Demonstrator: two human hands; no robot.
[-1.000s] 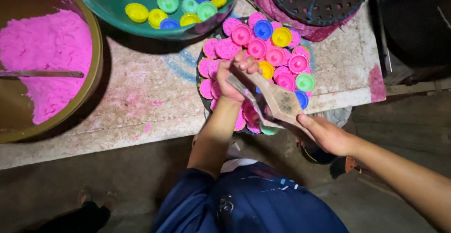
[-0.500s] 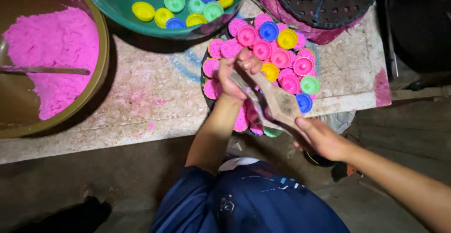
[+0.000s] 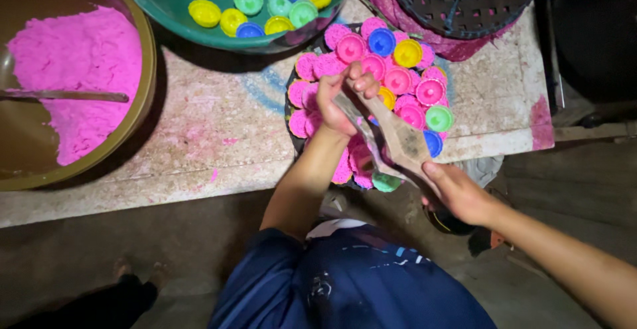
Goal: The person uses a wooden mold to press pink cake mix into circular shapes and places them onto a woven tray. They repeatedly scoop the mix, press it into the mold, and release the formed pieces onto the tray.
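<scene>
My left hand (image 3: 342,96) hovers over a dark round tray (image 3: 290,113) packed with pink fluted moulded pieces and coloured plastic moulds (image 3: 408,53); its fingers are curled around something small that I cannot make out. My right hand (image 3: 458,193) grips the handle end of a flat wooden paddle (image 3: 398,140), whose blade slants up towards the left hand and passes over the tray. A green mould (image 3: 386,181) sits at the tray's near edge under the paddle.
A brown basin (image 3: 142,113) with pink powder (image 3: 79,77) and a spoon handle (image 3: 63,95) stands at left. A green tub (image 3: 179,13) of coloured moulds is at the top. A black perforated tray (image 3: 464,10) lies top right. The stained table (image 3: 219,136) ends near my knees.
The view has drifted slightly; both hands stay over the tray, the left hand shifting a little up along the paddle blade. The grip on the paddle is unchanged.
</scene>
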